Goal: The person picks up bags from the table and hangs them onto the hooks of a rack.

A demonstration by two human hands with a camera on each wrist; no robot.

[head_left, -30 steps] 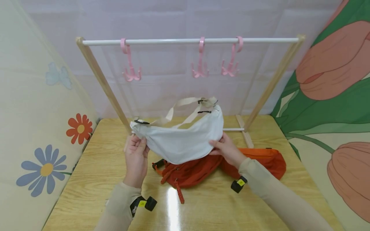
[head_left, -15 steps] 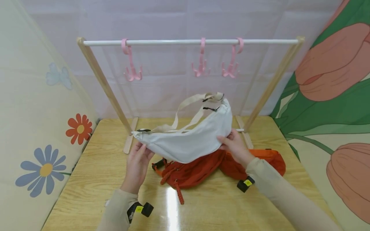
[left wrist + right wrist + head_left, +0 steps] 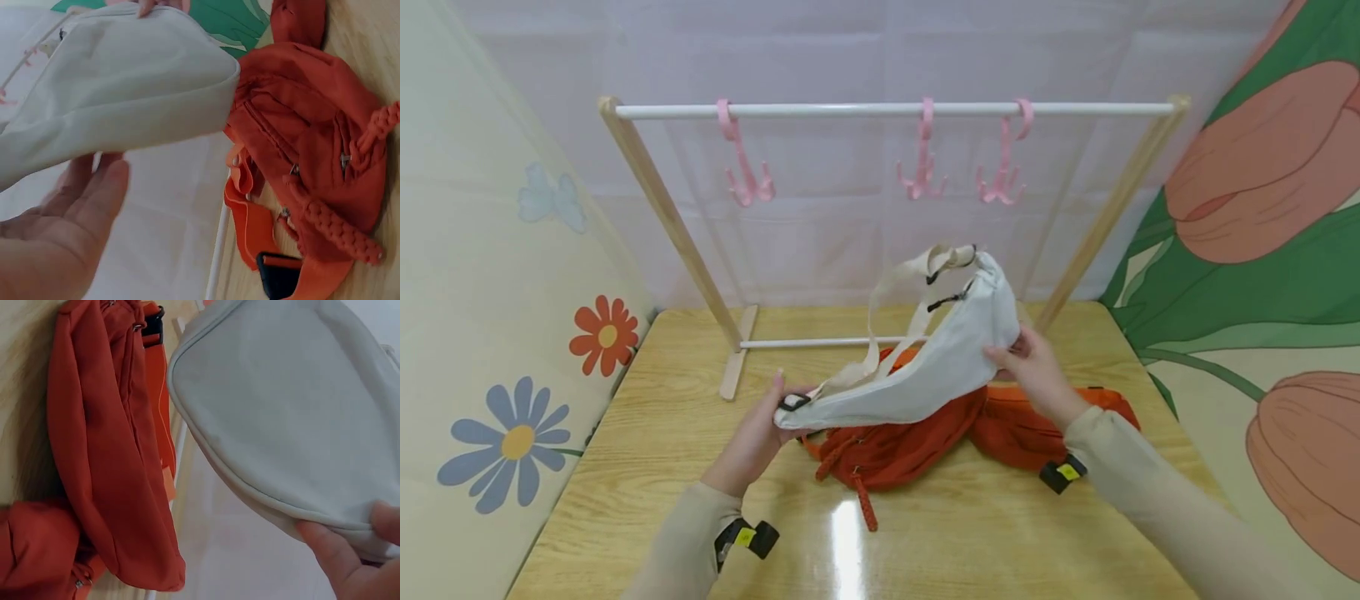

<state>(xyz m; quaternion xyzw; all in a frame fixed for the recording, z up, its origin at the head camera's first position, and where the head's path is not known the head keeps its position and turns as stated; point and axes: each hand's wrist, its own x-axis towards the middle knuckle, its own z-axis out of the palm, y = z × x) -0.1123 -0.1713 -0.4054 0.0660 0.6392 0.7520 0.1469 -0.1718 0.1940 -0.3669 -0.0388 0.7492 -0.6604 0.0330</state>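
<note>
Over wooden table (image 3: 970,533), before pale cloth (image 3: 820,267), white bag (image 3: 925,379) in pinched right fingers (image 3: 331,550), left fingers (image 3: 107,194) uncurled beneath.

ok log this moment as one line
left hand: touches white waist bag | right hand: pinches its edge | red waist bags: on table | pink hooks: on white rail

Head view from above, facing forward and down, wrist views close at either side, sharing the white bag (image 3: 917,385)

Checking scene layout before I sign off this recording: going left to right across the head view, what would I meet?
Blue-petalled printed flower → red-petalled printed flower → left hand → white bag → right hand → lower printed tulip
</note>
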